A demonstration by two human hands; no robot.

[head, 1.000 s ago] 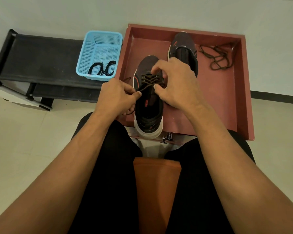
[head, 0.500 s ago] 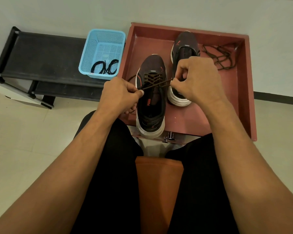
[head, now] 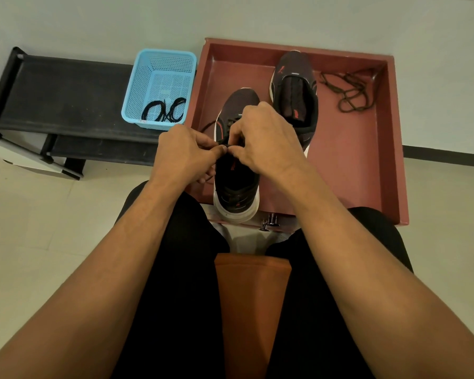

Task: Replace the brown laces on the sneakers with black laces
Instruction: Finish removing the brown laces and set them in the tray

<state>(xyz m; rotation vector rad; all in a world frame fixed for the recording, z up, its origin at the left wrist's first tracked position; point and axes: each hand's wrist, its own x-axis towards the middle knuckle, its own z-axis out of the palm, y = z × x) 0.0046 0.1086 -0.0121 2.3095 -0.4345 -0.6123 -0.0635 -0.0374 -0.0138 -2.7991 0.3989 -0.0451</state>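
Two dark sneakers sit in a red-brown tray point(head: 367, 165). The near sneaker point(head: 237, 187) lies in front of me with its heel over the tray's front edge. My left hand point(head: 184, 151) and my right hand point(head: 266, 138) meet over its lacing, each pinching the brown lace point(head: 225, 144) at the upper eyelets. My hands hide most of the lacing. The far sneaker point(head: 296, 91) has no lace in it. A loose brown lace point(head: 348, 91) lies in the tray's far right corner. Black laces point(head: 164, 110) lie coiled in a light blue basket point(head: 159, 75).
The basket stands on a low black bench point(head: 60, 99) left of the tray, against a pale wall. An orange-brown seat point(head: 252, 296) shows between my knees. Pale floor tiles surround the tray on the left and right.
My right hand has come back left from the far sneaker's side to meet my left hand over the near sneaker; the lace stretched between them is now gathered at my fingertips.
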